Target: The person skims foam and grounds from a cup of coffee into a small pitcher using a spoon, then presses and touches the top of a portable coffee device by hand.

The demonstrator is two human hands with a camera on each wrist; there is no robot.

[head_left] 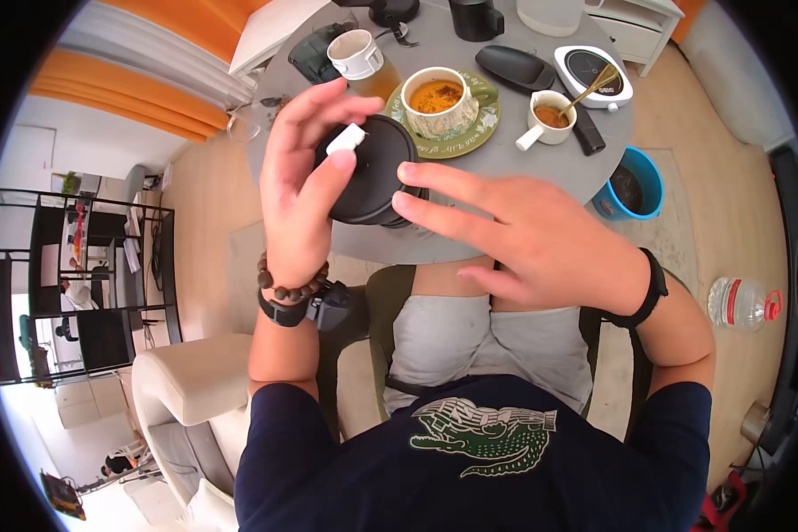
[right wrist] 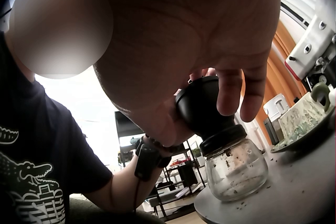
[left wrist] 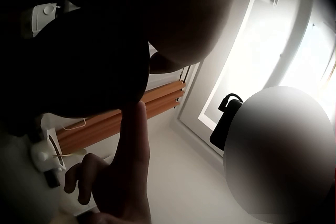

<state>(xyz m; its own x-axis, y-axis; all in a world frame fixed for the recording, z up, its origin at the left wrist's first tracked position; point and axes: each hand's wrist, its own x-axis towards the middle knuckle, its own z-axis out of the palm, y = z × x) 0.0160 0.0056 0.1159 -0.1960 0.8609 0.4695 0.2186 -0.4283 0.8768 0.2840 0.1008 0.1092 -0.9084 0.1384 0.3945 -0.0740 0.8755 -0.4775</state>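
A manual coffee grinder with a black round top (head_left: 377, 177) stands at the near edge of the grey table. Its clear glass jar (right wrist: 236, 174), with dark bits inside, shows in the right wrist view. My left hand (head_left: 294, 191) grips the grinder's black top from the left. A small white piece (head_left: 346, 139) lies at the left thumb's tip, over the black top. My right hand (head_left: 545, 222) reaches from the right with straight fingers, and two fingertips meet the rim of the top. The left wrist view is mostly dark.
Beyond the grinder, a cup (head_left: 436, 102) of orange-brown drink stands on a green saucer (head_left: 474, 146). Farther right are a small white cup (head_left: 550, 131) with a whisk and a white round-topped device (head_left: 619, 87). A blue bucket (head_left: 649, 182) and a water bottle (head_left: 736, 303) stand on the floor.
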